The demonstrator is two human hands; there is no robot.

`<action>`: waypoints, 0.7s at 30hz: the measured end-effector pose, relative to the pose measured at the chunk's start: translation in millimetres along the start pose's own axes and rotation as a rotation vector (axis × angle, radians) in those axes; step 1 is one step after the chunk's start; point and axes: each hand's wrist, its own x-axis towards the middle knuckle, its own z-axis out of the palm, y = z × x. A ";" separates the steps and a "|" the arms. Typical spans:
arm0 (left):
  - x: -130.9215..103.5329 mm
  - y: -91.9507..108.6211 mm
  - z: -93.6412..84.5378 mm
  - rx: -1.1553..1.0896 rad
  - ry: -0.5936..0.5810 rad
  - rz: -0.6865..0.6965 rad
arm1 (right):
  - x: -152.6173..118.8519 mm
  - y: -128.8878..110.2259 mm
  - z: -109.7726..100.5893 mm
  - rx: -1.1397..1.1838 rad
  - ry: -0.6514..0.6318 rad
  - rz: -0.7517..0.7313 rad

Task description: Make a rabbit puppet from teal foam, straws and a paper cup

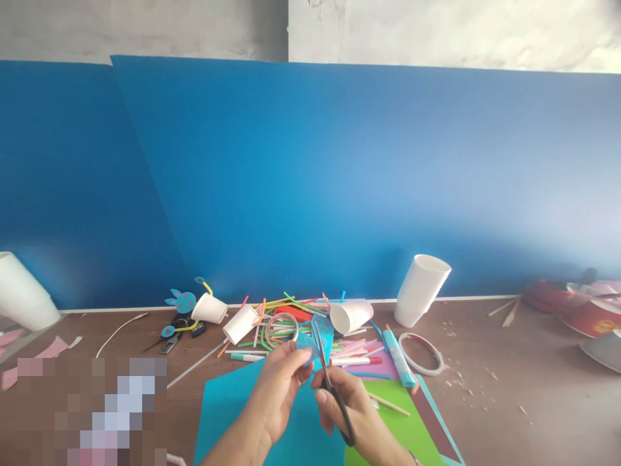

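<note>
My left hand (286, 378) pinches a small blue paper piece (307, 344) between thumb and fingers, over a large blue sheet (228, 401). Black-handled scissors (345, 414) are in my right hand (352, 404), their blades pointing up and away beside the paper piece. Behind the blades lies another blue paper (324, 329) with reddish marks. A green sheet (402, 421) lies under and to the right of my right hand. Whether the blades touch the held piece is hard to tell.
Colourful straws (276, 333), two tipped white cups (241, 323) (352, 317) and a tape roll (421, 354) lie around. A cup stack (421, 290) stands right. A cup (209, 309) with blue paper shapes (183, 302) is left. A blue board (310, 181) rises behind.
</note>
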 end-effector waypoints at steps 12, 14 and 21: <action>4.8 -4.2 -5.8 0.030 0.031 0.014 | 0.8 0.5 -0.5 -0.025 -0.004 0.015; 5.0 -4.3 -5.8 0.037 0.023 0.025 | 0.8 2.5 -0.3 -0.021 0.005 0.024; 3.4 -2.5 -4.8 0.151 0.013 0.064 | 1.8 4.4 -0.8 0.001 -0.006 0.015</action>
